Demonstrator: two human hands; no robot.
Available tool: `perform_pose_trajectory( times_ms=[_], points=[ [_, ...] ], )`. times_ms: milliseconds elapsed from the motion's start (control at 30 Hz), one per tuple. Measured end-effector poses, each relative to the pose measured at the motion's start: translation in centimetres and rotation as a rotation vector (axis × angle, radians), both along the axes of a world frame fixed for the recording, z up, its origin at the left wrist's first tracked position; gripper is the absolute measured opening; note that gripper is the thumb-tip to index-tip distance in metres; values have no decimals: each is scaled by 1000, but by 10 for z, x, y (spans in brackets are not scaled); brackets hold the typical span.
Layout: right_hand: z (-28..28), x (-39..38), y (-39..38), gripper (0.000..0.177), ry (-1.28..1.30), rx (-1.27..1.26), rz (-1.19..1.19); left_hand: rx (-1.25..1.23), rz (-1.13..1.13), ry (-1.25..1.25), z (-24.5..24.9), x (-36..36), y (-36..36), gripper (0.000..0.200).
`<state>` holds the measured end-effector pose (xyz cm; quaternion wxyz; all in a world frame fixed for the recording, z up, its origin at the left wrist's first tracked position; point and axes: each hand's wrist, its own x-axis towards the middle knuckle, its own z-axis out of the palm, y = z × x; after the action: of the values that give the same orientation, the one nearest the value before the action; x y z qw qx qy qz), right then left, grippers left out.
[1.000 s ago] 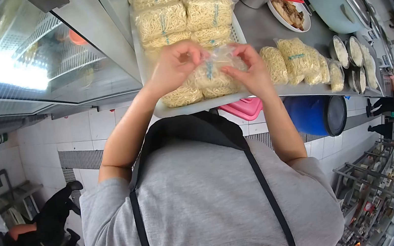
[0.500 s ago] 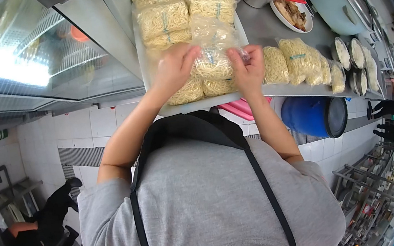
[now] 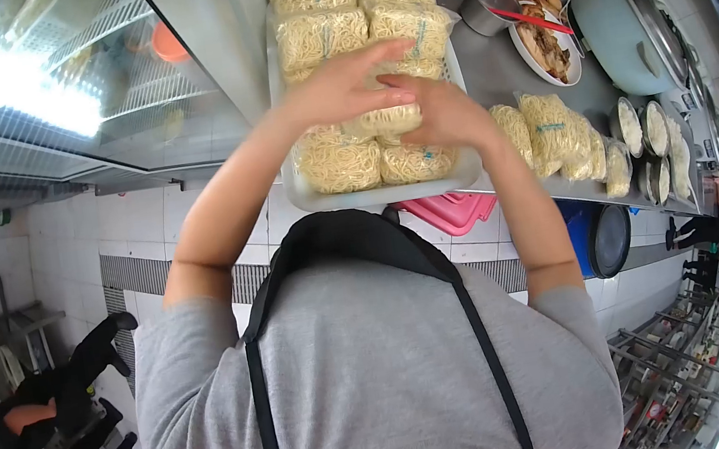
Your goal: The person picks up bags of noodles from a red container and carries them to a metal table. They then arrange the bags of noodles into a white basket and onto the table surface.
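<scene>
Several clear bags of pale noodles (image 3: 322, 37) lie in rows in a white tray (image 3: 347, 199) on the counter. My left hand (image 3: 342, 88) is over the middle of the tray, its fingers apart and stretched to the right. From the right, my right hand (image 3: 445, 111) reaches over the same spot with spread fingers, slightly blurred. Between and beneath both hands is a small noodle bag (image 3: 391, 120), partly covered by them; neither hand is wrapped round it.
More noodle bags (image 3: 549, 125) stand on the metal counter (image 3: 489, 71) to the right, near round tins (image 3: 629, 127). Behind are a metal cup (image 3: 485, 8), a bowl of food (image 3: 545, 50) and a large cooker (image 3: 620, 27). A glass-door fridge (image 3: 133, 91) is at left; people (image 3: 74, 398) stand lower left.
My hands have come closer together and opened, letting go of the bag's loose plastic, which no longer stands up. The view has shifted slightly, so the tray appears farther right.
</scene>
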<state>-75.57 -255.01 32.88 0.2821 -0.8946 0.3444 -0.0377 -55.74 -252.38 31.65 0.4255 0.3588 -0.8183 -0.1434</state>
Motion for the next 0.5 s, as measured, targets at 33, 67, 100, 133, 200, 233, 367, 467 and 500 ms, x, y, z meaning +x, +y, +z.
perform_pose_trajectory(
  times_ms=[33, 67, 100, 133, 200, 233, 367, 467, 500],
  points=[
    [0, 0, -9, 71, 0, -5, 2, 352, -56, -123, -5, 1, -7, 65],
    [-1, -1, -18, 69, -65, 73, -7, 701, -110, -247, -10, 2, -10, 70],
    [-3, -4, -24, 67, -135, 150, -17, 690, -108, -253, -18, 4, -9, 70],
    [-12, -6, -28, 64, -196, 159, -83, 657, -67, -100, -27, 10, -5, 71],
    [-8, -4, -35, 64, -277, 246, -90, 667, -58, 280, -26, 14, 9, 72],
    [-6, -2, -39, 64, -345, 341, -96, 664, -52, 277, -22, 18, 15, 72],
    [16, 43, -41, 62, -430, 212, -95, 800, 334, 579, 22, 36, 45, 67],
    [0, 70, -54, 53, -317, -176, 193, 559, 688, -107, 21, 56, 53, 54],
    [-3, 72, -54, 53, -323, -180, 197, 554, 694, -109, 17, 60, 54, 54]
  ],
)
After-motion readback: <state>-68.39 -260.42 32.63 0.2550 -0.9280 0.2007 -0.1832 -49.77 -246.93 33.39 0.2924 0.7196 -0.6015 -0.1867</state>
